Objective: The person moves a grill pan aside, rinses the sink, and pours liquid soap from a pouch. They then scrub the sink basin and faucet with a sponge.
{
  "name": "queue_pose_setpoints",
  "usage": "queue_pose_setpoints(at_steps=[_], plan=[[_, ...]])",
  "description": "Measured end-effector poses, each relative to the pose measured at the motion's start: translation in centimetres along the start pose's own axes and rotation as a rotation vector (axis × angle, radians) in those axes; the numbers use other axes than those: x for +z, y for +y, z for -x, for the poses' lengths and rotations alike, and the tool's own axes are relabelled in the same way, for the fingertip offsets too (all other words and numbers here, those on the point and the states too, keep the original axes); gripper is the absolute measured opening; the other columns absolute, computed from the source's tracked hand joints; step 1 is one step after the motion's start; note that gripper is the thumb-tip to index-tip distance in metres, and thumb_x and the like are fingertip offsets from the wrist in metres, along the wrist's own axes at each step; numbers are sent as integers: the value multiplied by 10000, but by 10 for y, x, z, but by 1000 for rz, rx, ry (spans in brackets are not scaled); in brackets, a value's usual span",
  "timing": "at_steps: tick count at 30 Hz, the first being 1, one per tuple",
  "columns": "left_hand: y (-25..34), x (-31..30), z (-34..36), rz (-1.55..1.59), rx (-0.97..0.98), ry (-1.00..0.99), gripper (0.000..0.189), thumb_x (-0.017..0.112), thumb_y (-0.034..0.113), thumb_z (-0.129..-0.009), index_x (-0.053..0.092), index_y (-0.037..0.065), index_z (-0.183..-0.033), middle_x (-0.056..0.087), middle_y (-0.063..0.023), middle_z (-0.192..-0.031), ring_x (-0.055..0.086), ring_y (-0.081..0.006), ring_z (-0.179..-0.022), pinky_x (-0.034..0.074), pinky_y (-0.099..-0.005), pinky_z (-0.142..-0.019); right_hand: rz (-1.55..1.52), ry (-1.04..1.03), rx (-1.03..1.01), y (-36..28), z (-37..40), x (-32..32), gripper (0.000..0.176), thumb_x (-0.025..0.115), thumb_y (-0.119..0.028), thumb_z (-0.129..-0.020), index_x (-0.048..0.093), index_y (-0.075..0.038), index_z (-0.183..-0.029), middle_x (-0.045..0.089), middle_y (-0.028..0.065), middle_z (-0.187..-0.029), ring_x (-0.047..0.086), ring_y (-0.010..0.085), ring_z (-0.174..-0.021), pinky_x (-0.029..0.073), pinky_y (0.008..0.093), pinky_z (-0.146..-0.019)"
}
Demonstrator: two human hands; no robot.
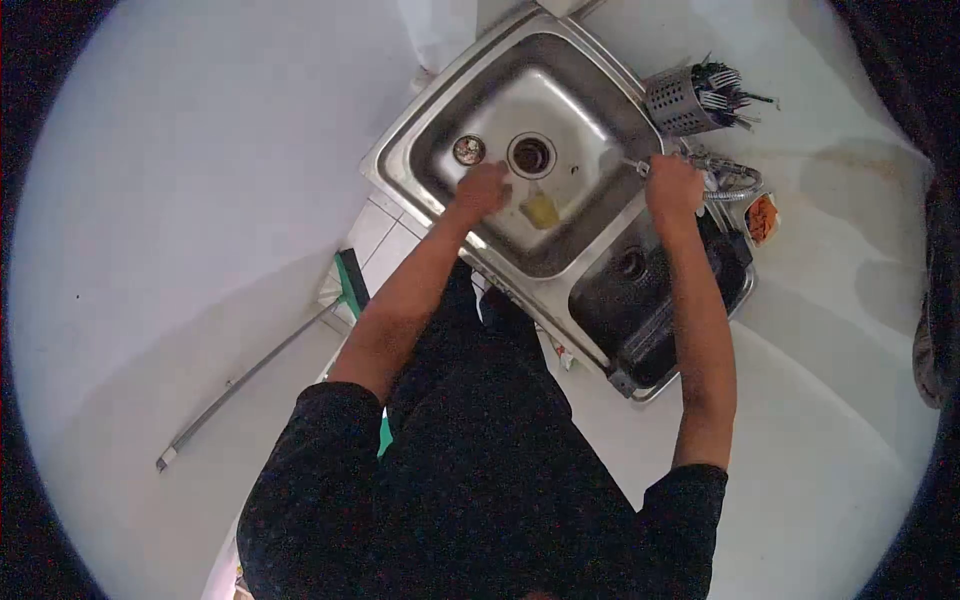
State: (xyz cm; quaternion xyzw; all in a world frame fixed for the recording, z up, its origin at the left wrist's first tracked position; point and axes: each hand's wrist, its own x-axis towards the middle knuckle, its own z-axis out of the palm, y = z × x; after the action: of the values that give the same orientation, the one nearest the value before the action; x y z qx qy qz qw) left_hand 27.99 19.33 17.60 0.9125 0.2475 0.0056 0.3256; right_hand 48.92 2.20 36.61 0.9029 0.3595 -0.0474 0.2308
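Note:
My left hand (482, 188) is down in the steel sink basin (590, 130), fingers curled, right beside a yellow sponge (541, 209) and just short of the drain (531, 154). Whether it grips anything I cannot tell. My right hand (673, 186) is closed around the tap handle (634, 166) at the basin's right rim, by the coiled metal hose (735, 180).
A second, darker basin (640, 290) lies nearer to me. A perforated metal caddy (678, 100) with forks stands behind the tap. An orange item (762, 218) rests right of the hose. A long-handled broom (255, 370) lies on the floor at left.

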Motion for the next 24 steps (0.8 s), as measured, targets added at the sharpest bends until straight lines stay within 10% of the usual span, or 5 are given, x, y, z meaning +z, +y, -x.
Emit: queue_pose_setpoints(at_steps=[6, 9, 20, 24], plan=[[27, 126, 3, -284, 449, -186, 201, 599, 209, -801, 666, 33, -870, 661, -165, -962, 664, -299, -922, 538, -475, -739, 61, 51, -151, 12, 4, 22, 130, 589, -146, -800, 698, -81, -828, 688, 146, -824, 691, 321, -781, 552, 433, -639], [5, 201, 10, -153, 168, -231, 175, 584, 173, -813, 689, 48, -876, 683, -160, -961, 671, -301, -936, 547, -452, -723, 65, 95, -182, 8, 26, 7, 133, 591, -154, -796, 704, -84, -786, 691, 143, -806, 694, 305, -778, 552, 420, -644], [-12, 136, 20, -514, 211, -241, 191, 594, 149, -830, 726, 105, -961, 692, -90, -1007, 643, -262, -1013, 509, -447, -835, 23, 44, -294, 16, 34, 10, 159, 564, -151, -796, 707, -83, -800, 695, 131, -808, 697, 285, -749, 544, 413, -636], [10, 105, 17, -468, 94, -371, 169, 611, 138, -827, 724, 105, -948, 676, -86, -1057, 625, -261, -1049, 491, -422, -876, -42, -67, -242, 13, 33, 0, 260, 745, -265, -701, 696, -49, -837, 689, 159, -875, 685, 319, -826, 545, 445, -721]])
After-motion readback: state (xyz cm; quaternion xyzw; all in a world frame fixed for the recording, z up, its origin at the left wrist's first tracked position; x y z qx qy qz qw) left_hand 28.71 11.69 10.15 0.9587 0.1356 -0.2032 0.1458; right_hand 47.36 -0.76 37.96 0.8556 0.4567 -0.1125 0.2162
